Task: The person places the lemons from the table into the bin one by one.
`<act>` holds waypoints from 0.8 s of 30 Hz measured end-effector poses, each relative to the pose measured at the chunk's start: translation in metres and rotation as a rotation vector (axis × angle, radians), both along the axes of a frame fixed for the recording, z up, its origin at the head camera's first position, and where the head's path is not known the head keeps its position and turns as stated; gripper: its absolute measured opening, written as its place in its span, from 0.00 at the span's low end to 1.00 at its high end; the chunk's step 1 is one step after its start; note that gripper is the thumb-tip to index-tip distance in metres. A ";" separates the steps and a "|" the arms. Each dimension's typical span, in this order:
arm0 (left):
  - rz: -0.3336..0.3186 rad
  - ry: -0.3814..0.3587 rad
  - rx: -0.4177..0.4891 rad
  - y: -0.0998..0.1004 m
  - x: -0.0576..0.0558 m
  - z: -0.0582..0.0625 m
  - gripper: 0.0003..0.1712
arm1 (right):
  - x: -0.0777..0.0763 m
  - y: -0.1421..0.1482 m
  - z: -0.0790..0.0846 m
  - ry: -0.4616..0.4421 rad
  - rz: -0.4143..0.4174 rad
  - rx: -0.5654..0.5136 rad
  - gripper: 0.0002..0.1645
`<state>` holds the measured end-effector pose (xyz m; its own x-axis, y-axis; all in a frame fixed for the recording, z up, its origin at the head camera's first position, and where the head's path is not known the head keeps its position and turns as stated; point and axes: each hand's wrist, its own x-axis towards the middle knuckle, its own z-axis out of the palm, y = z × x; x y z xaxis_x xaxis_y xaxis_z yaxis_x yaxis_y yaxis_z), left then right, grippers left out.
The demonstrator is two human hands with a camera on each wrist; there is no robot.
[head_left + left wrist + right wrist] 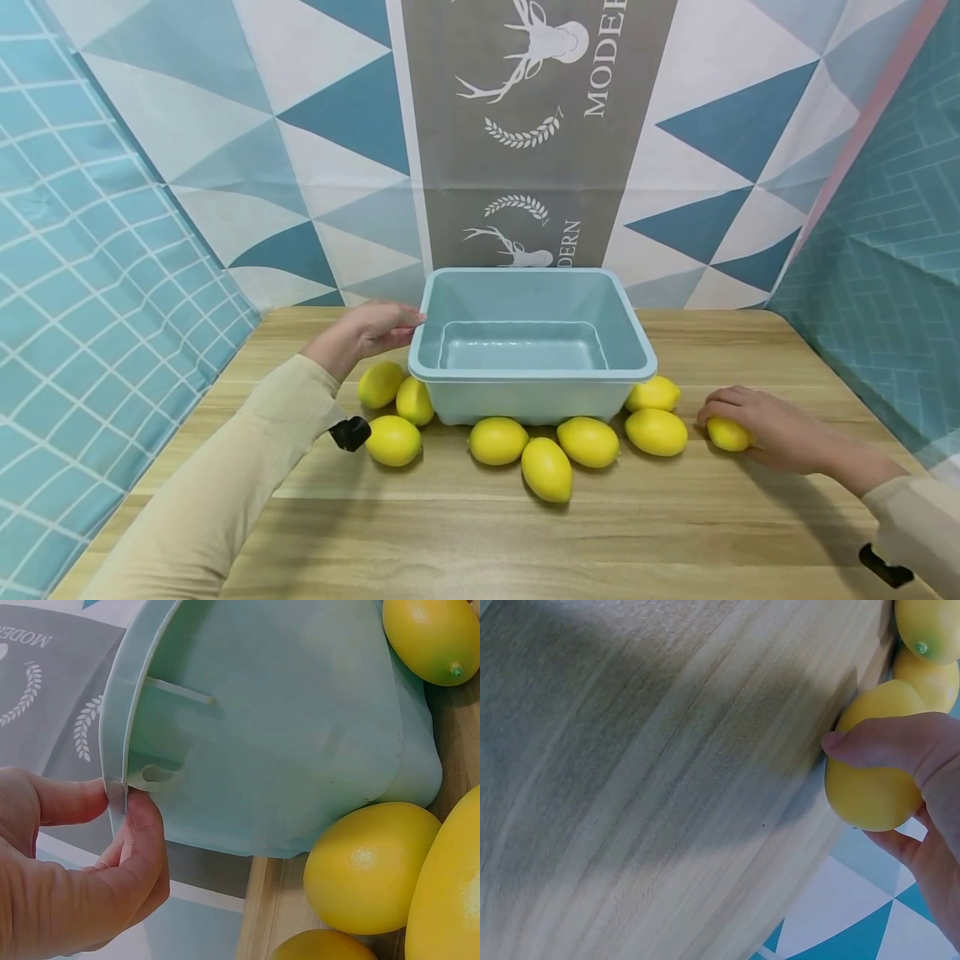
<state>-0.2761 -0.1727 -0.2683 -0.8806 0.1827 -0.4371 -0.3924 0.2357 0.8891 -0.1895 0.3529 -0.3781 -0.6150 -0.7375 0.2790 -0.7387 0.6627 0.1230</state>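
Note:
A light blue plastic basin [532, 387] stands toward the back of the wooden table, with nothing inside it. My left hand [378, 325] pinches the basin's left rim between thumb and fingers; the left wrist view shows the thumb [71, 802] on one side of the rim and a finger curled under the other. Off to the right, my right hand [772, 429] grips a lemon [727, 434], thumb on one side and fingers round the other, as the right wrist view shows. Beside that lemon lies another lemon [656, 432] against the basin's right front corner.
Several lemons lie close along the basin's front and sides, including one lemon [547, 470] nearest me and another lemon [393, 440] at the left. Patterned cloth [345, 167] hangs behind the wooden table [480, 550], with blue tiled cloth on both sides.

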 end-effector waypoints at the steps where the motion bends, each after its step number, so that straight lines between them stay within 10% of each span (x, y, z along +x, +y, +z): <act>1: 0.000 0.001 -0.002 0.000 0.000 0.000 0.27 | 0.000 0.000 0.000 0.004 0.002 -0.002 0.45; 24: 0.009 -0.001 -0.011 0.001 0.001 0.000 0.27 | -0.004 -0.001 0.016 0.041 0.020 0.002 0.44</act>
